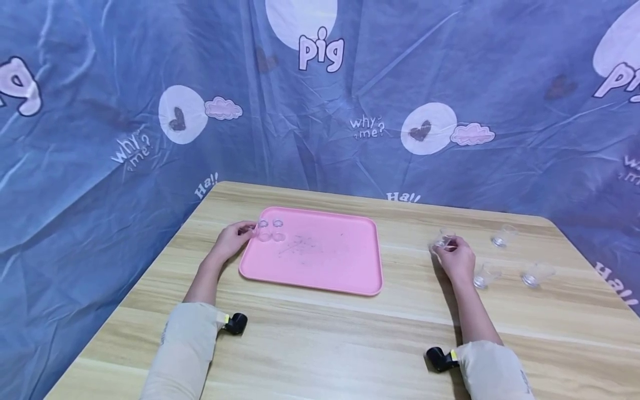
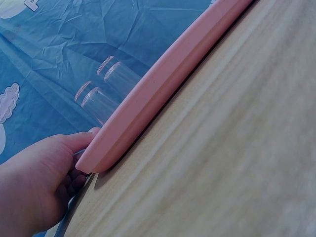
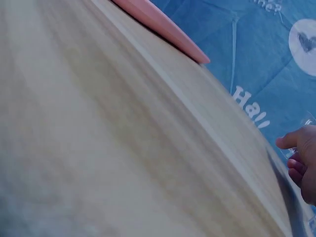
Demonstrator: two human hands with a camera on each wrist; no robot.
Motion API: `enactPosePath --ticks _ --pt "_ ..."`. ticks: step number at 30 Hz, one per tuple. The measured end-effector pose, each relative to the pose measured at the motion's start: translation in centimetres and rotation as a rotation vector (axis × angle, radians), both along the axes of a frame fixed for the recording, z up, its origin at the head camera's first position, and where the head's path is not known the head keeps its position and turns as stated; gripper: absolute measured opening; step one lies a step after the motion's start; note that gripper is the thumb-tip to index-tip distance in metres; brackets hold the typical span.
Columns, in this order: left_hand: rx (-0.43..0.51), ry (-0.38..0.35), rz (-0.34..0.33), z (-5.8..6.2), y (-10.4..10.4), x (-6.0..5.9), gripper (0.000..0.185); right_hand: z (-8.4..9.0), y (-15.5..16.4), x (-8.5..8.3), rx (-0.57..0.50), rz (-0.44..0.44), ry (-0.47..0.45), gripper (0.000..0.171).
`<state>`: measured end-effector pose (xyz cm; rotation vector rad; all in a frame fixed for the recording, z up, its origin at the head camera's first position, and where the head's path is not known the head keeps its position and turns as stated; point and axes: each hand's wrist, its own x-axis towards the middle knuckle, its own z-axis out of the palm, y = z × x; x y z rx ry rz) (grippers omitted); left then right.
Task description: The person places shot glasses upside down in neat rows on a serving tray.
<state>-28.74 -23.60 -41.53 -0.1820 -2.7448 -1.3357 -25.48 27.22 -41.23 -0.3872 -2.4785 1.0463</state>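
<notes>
My left hand (image 1: 233,240) is at the left edge of a pink tray (image 1: 330,255); in the left wrist view one digit reaches over the rim and other fingers (image 2: 75,181) curl below its lip. Close to that hand, two small clear shot glasses (image 1: 277,230) stand upside down inside the tray's far left corner. Right of the tray, my right hand (image 1: 459,260) pinches another clear shot glass (image 1: 444,235) between thumb and fingers, near the tabletop. The right wrist view catches only part of this hand (image 3: 303,160), and its fingers mostly cover the glass.
Three more clear shot glasses stand on the wooden table (image 1: 320,339) around the right hand: one at the back (image 1: 503,235), one beside the wrist (image 1: 485,275) and one farther right (image 1: 537,274). A blue patterned cloth (image 1: 320,139) hangs behind the table.
</notes>
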Motion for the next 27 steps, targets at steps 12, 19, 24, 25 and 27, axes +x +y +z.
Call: enactPosePath --ticks 12,19,24,25,27 --pt "-0.003 0.009 0.010 -0.1 -0.2 0.3 0.035 1.2 -1.6 -0.1 0.051 0.153 0.021 0.029" --pt "-0.008 0.012 0.006 -0.1 -0.1 0.1 0.034 2.0 -3.1 -0.1 -0.022 0.198 0.048 0.027" --pt "-0.004 0.018 -0.004 -0.3 0.1 -0.1 0.034 3.4 -4.9 0.2 -0.071 0.233 0.061 0.029" --pt "-0.002 0.020 -0.004 -0.3 0.1 -0.1 0.034 3.8 -5.3 0.3 -0.079 0.245 0.060 0.029" --pt "0.003 0.022 0.001 -0.3 0.1 -0.1 0.034 4.3 -6.1 0.4 -0.085 0.268 0.058 0.030"
